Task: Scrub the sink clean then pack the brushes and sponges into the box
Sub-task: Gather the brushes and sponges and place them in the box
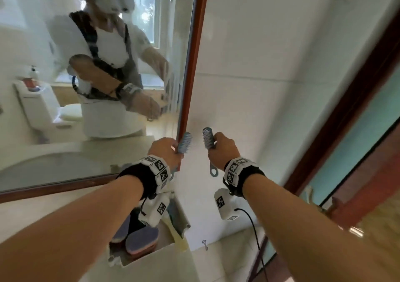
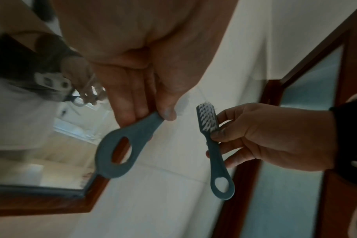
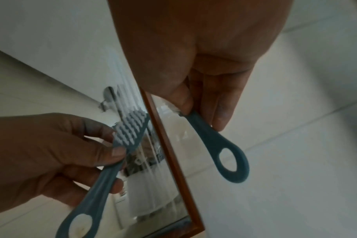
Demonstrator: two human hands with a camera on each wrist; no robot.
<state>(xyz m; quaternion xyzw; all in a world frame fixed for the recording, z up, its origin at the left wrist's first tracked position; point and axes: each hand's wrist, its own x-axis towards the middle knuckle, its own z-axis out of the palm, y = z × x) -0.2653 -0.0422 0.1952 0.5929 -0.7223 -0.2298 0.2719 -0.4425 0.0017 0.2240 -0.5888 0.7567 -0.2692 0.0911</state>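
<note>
Holding one grey-blue plastic loop-handled brush each: left hand point(image 1: 165, 151) pinches left brush point(image 1: 184, 144), right hand point(image 1: 223, 149) right brush point(image 1: 208, 139), raised above white open box point(image 1: 151, 254) at counter's right edge. Risk: thin handles slip, miss box.

Right hand point(image 3: 210, 67) is pinching the neck of a blue-grey brush point(image 3: 220, 148), its looped handle hanging down. Left hand point(image 3: 47, 154) is gripping a second brush point(image 3: 120, 145), white bristles showing, before a wood-framed mirror point(image 3: 169, 157).
</note>
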